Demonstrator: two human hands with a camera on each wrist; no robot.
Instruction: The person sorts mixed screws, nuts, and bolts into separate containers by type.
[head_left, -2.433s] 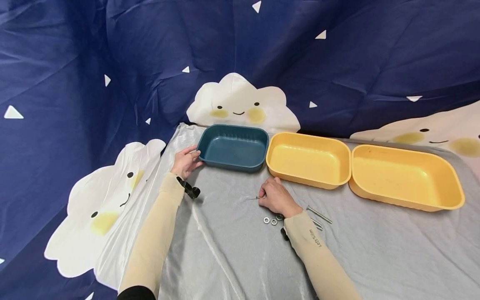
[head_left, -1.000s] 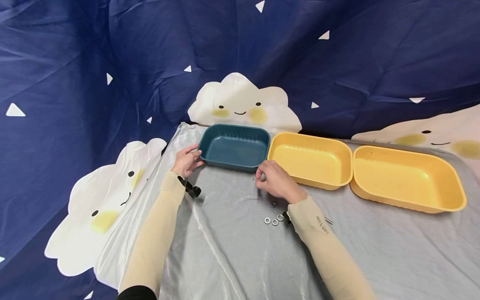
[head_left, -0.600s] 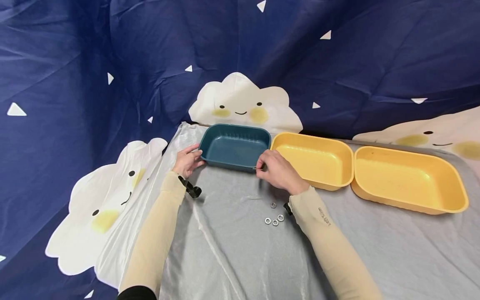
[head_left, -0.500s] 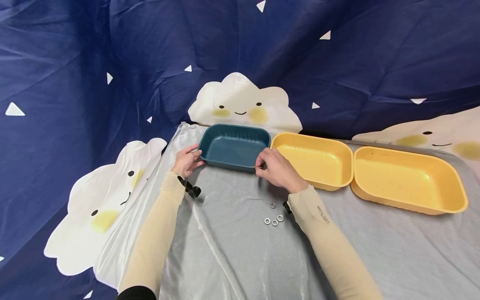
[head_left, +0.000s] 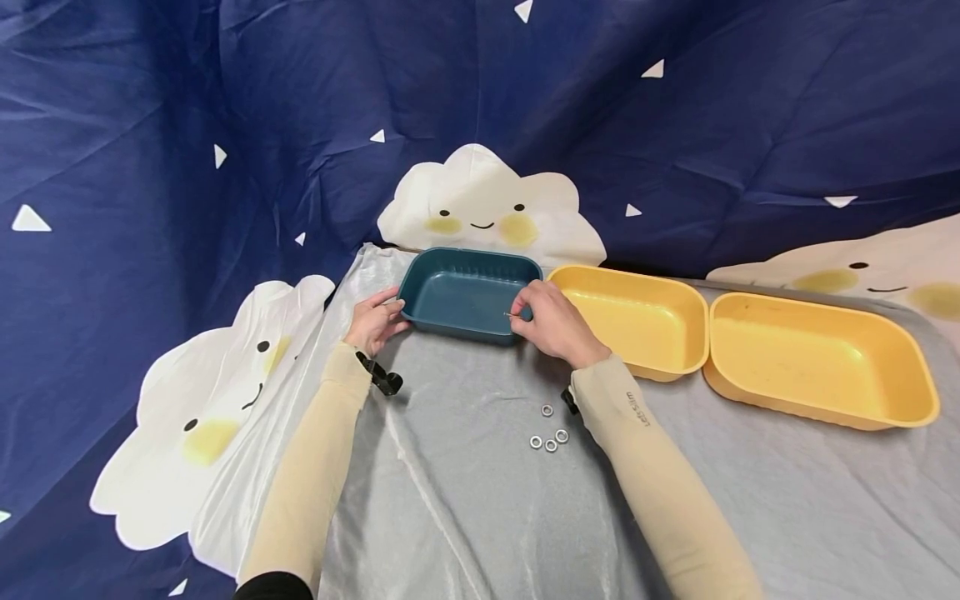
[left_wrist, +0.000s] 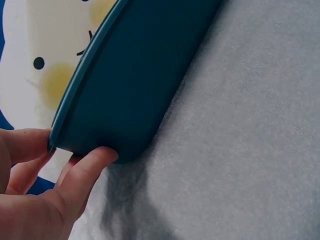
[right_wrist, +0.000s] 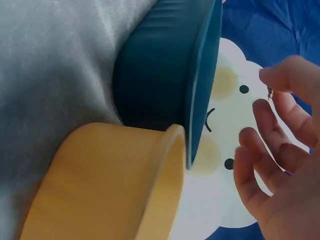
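Note:
My left hand [head_left: 372, 324] holds the left end of the teal bin [head_left: 468, 329], one digit at the rim and another against the outer wall in the left wrist view. My right hand [head_left: 552, 323] pinches a small metal screw [right_wrist: 270, 93] between thumb and finger, its other fingers loosely curved. That hand is over the bin's front right corner, and the screw's thin tip points left above the bin. Most of the screw is hidden by the fingertips. Several hex nuts [head_left: 551, 446] lie on the grey cloth, nearer me and left of my right forearm.
Right of the teal bin stands a yellow bin [head_left: 630, 367], its left part covered by my right hand. A second yellow bin [head_left: 817, 408] adjoins it. Grey cloth [head_left: 450, 467] covers the table, and a dark blue backdrop [head_left: 300, 100] with clouds hangs behind.
My right hand has moved up and away from me with the screw, from the cloth to over the teal bin's corner. My right forearm now covers the long bolts seen earlier. The left hand stays put.

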